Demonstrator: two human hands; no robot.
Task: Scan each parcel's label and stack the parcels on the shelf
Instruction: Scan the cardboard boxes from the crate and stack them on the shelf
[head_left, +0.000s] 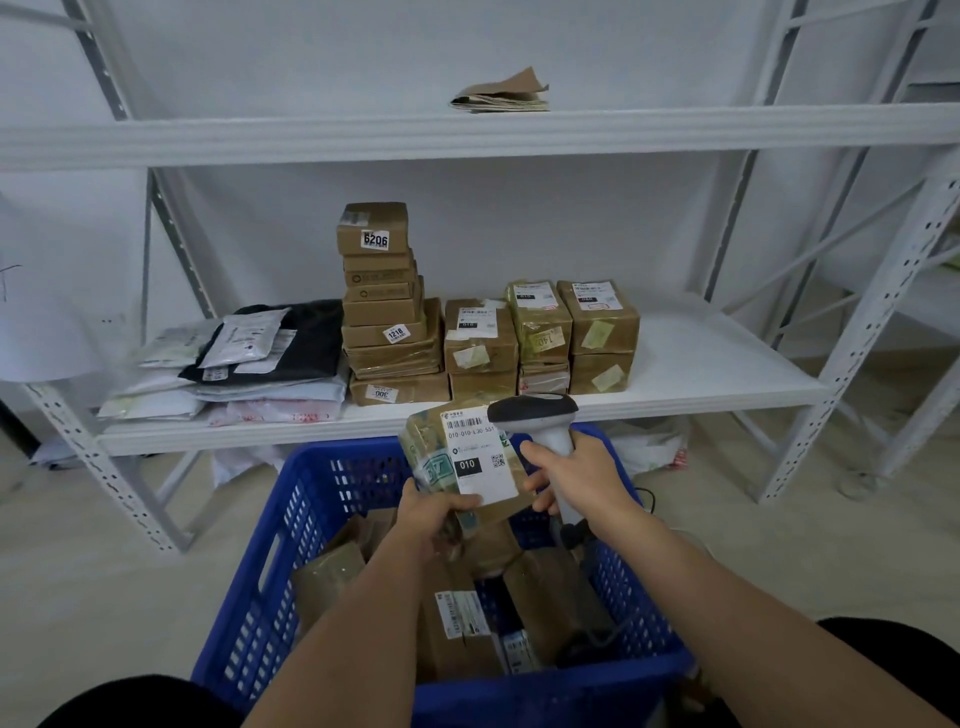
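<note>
My left hand (434, 514) grips a small taped cardboard parcel (462, 457) from below, its white label with barcode and "010" facing me. My right hand (576, 480) holds a grey handheld scanner (540, 415), its head just right of the label's top edge. Both are above a blue plastic crate (270, 566) holding several more brown parcels (457, 629). On the white shelf (701, 364) behind stand stacks of cardboard parcels (488, 338) in the middle.
Soft mailer bags (244, 358) lie piled on the shelf's left part. Folded brown paper (506, 93) sits on the upper shelf. White perforated uprights (857, 353) frame the rack; another rack stands at the right. A scanner cable drops into the crate.
</note>
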